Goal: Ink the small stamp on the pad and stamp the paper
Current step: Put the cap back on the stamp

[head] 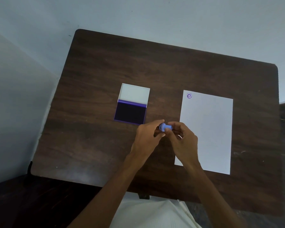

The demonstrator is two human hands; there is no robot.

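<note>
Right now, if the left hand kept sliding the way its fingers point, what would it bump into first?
The left hand points up and right, so it first meets the small stamp it already grips, then the right hand. The ink pad lies off that line, though depth is unclear.

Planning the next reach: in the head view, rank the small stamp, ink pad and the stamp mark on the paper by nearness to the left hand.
1. Small stamp, held by left hand and right hand.
2. Ink pad, just beyond, leftward.
3. Stamp mark, paper's far corner, rightward.
</note>
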